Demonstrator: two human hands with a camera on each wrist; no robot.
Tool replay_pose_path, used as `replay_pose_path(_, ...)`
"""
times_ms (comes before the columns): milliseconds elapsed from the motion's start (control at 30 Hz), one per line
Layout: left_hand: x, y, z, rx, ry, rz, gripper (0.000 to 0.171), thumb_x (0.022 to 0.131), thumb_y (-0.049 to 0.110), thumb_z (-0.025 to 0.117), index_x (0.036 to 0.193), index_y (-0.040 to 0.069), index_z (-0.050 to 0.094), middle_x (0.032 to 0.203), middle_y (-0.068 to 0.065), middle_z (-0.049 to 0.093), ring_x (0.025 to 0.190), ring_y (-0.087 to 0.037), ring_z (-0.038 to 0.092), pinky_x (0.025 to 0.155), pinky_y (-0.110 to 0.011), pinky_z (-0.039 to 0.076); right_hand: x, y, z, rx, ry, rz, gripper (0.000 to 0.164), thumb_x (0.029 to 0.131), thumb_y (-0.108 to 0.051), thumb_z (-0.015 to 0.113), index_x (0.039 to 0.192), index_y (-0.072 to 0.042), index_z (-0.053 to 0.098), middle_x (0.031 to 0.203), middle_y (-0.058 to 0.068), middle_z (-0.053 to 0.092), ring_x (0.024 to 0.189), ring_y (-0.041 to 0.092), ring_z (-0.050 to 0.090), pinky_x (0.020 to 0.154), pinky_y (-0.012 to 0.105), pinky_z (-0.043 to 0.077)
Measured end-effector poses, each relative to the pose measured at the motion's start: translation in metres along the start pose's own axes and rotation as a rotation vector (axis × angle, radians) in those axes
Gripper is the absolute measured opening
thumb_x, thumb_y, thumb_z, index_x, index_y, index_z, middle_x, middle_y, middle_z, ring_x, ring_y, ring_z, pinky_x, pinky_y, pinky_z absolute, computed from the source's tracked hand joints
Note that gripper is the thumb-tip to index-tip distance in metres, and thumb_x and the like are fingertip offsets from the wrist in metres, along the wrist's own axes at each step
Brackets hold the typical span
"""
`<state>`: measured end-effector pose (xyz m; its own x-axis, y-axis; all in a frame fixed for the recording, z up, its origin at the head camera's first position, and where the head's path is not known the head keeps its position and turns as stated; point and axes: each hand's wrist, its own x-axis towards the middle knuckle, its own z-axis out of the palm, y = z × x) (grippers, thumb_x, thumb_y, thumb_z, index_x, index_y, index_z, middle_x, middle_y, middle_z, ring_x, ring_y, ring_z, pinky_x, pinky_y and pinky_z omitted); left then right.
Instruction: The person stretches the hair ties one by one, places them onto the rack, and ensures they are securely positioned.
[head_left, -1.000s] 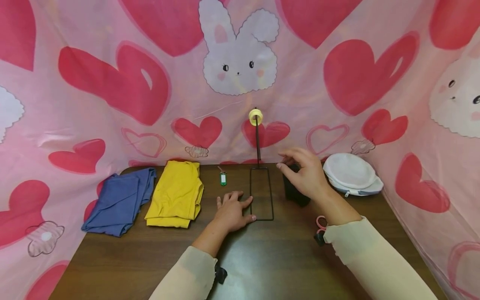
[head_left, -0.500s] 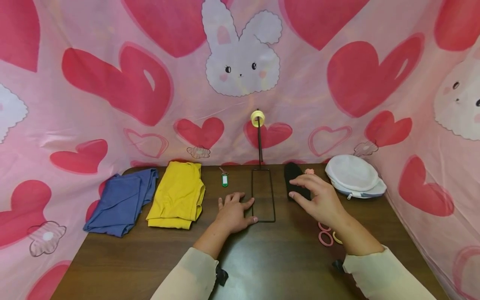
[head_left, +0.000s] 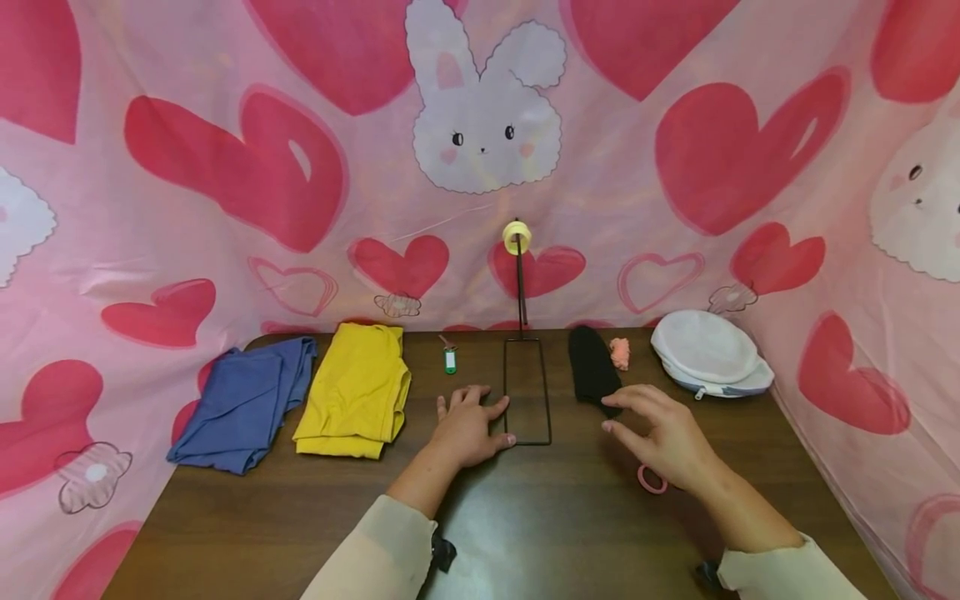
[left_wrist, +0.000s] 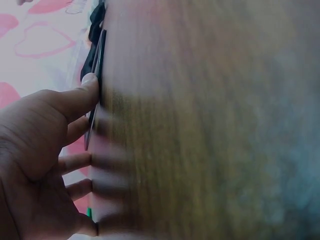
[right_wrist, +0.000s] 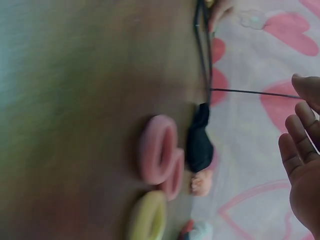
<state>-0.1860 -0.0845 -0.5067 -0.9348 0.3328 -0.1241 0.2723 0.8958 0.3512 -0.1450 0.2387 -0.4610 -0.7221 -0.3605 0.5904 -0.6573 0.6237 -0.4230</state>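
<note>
A black wire stand (head_left: 550, 400) has its rectangular base on the table and a tall rod at the back. A yellow ring (head_left: 525, 242) hangs at the rod's top. My left hand (head_left: 467, 429) rests spread at the base's left side, thumb and index fingertip at the wire. Over the table on the right, my right hand (head_left: 667, 435) is held with loosely bent fingers and nothing between them. Its fingertips overlap the lower end of a black sock (head_left: 591, 362) in the head view. Pink rings (right_wrist: 158, 150) and another yellow ring (right_wrist: 150, 215) lie below it, partly hidden in the head view.
Folded blue cloth (head_left: 243, 404) and folded yellow cloth (head_left: 352, 392) lie at the left. A green key tag (head_left: 450, 360) is at the back. Right of the sock are a coral scrunchie (head_left: 619, 353) and a white zipped pouch (head_left: 708, 354). Patterned pink fabric (head_left: 480, 275) surrounds the table.
My right hand has drawn back from beside the rod, down and to the right, uncovering the sock and the scrunchie. The left hand stays at the stand's base.
</note>
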Motion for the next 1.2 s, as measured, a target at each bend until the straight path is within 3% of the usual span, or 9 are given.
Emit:
replay_pose_path(100, 0.000, 0.000, -0.001, 0.002, 0.004, 0.002, 0.072, 0.092, 0.062, 0.069, 0.155, 0.035, 0.049, 0.164, -0.008, 0.036, 0.149, -0.041, 0.026, 0.116, -0.076, 0.010, -0.008, 0.005, 0.001, 0.003, -0.034, 0.005, 0.040, 0.077, -0.004, 0.090, 0.112, -0.014, 0.076, 0.113, -0.001, 0.070, 0.102, 0.014, 0.066, 0.066, 0.019, 0.056)
replay_pose_path(167, 0.000, 0.000, -0.001, 0.002, 0.006, 0.000, 0.072, 0.092, 0.062, 0.069, 0.155, 0.035, 0.049, 0.164, -0.008, 0.036, 0.149, -0.041, 0.026, 0.116, -0.076, 0.010, -0.013, 0.010, 0.001, 0.005, -0.054, 0.004, 0.041, 0.076, -0.003, 0.091, 0.113, -0.013, 0.077, 0.113, 0.000, 0.070, 0.101, 0.015, 0.066, 0.062, 0.020, 0.057)
replay_pose_path(400, 0.000, 0.000, 0.000, 0.001, -0.002, -0.003, 0.071, 0.092, 0.062, 0.069, 0.156, 0.036, 0.049, 0.165, -0.007, 0.035, 0.150, -0.040, 0.025, 0.117, -0.075, 0.010, -0.028, 0.031, -0.003, -0.058, -0.132, -0.022, 0.045, 0.073, -0.005, 0.092, 0.114, -0.014, 0.077, 0.113, -0.002, 0.072, 0.104, 0.017, 0.066, 0.092, 0.008, 0.042)
replay_pose_path(733, 0.000, 0.002, -0.002, 0.006, -0.001, -0.002, 0.071, 0.093, 0.061, 0.069, 0.155, 0.036, 0.049, 0.164, -0.008, 0.035, 0.150, -0.041, 0.026, 0.117, -0.075, 0.011, -0.041, 0.049, -0.016, -0.073, -0.225, -0.030, 0.045, 0.070, 0.003, 0.089, 0.111, -0.014, 0.078, 0.109, -0.005, 0.073, 0.104, 0.021, 0.064, 0.093, 0.020, 0.042)
replay_pose_path(900, 0.000, 0.002, -0.002, 0.008, -0.001, -0.005, 0.071, 0.093, 0.061, 0.069, 0.156, 0.036, 0.048, 0.165, -0.007, 0.035, 0.150, -0.041, 0.026, 0.117, -0.075, 0.010, -0.043, 0.056, -0.022, -0.056, -0.266, -0.053, 0.052, 0.065, 0.008, 0.086, 0.113, -0.013, 0.078, 0.111, -0.006, 0.073, 0.104, 0.019, 0.062, 0.094, 0.019, 0.040)
replay_pose_path(1200, -0.001, 0.003, -0.002, 0.004, -0.011, -0.012, 0.071, 0.093, 0.061, 0.069, 0.156, 0.035, 0.048, 0.165, -0.007, 0.034, 0.150, -0.041, 0.025, 0.117, -0.075, 0.009, -0.048, 0.062, -0.023, -0.087, -0.353, 0.002, 0.054, 0.065, 0.000, 0.090, 0.116, -0.014, 0.077, 0.112, -0.006, 0.072, 0.105, 0.019, 0.062, 0.090, 0.028, 0.047)
